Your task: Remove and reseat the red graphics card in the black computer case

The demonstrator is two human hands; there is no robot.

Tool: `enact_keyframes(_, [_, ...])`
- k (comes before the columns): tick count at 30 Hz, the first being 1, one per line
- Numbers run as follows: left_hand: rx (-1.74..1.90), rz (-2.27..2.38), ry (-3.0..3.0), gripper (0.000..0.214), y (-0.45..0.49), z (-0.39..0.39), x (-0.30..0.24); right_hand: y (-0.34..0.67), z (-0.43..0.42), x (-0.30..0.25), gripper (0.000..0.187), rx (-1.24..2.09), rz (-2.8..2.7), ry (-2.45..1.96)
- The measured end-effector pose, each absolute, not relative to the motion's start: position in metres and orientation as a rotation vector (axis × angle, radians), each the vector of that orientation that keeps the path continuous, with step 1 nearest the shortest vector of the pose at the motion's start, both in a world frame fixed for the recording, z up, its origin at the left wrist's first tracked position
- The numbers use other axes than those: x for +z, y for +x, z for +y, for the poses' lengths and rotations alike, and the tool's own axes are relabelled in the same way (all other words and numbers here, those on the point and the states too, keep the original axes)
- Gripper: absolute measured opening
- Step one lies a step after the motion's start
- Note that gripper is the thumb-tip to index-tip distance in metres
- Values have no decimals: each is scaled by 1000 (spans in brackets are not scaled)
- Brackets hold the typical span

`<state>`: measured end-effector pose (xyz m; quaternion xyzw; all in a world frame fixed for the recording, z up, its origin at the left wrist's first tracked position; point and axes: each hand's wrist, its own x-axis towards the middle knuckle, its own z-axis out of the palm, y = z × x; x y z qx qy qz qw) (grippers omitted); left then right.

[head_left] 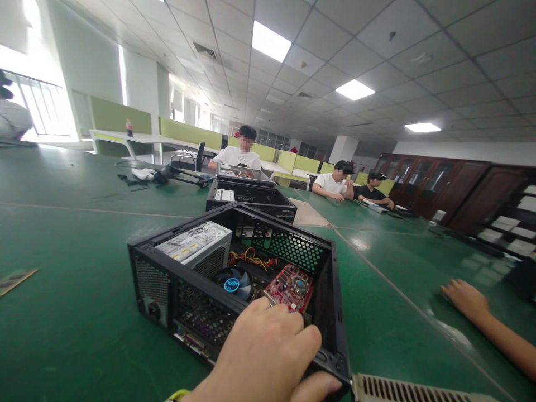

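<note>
My left hand (pixel 274 338) is closed over the near rim of an open black computer case (pixel 335 312), its thumb along the near right corner. The case lies on its side on a green table. Inside it are a silver power supply (pixel 196 243), a cooling fan (pixel 234 283) with a blue badge and a red circuit card (pixel 293 286). Coloured cables (pixel 253 258) run behind the fan. My left hand hides the case's near wall and part of the interior. I do not see my right hand.
Another person's forearm and hand (pixel 467 301) rest on the table at right. A slotted metal piece (pixel 402 388) lies near the bottom edge. A second black case (pixel 255 200) stands behind mine, with a person (pixel 240 153) beyond it. Two more people sit farther right.
</note>
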<state>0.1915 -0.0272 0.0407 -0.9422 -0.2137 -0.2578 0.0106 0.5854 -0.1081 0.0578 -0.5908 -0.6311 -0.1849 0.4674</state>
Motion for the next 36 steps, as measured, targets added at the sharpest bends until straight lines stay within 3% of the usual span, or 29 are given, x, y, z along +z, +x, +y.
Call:
enact_keyframes(12, [-728,-674,-2890,35,191,-28,44,588,-127,58,20,-571,-1479,-1546])
enact_keyframes(18, [-727,-664,-2872,34,191,-29,44,604,-125,51,43,-603,-1451,-1579])
enact_keyframes(24, [-763,-641,-2868,32,191,-28,43,630,-123,52,38,-597,-1493,-1556])
enact_keyframes(31, [-809,-624,-2866,33,191,-29,45,648,-116,61,55,-553,-1518,-1509])
enact_keyframes(36, [-875,-614,-2843,31,190,-29,44,602,-129,76,41,-394,-1373,-1631])
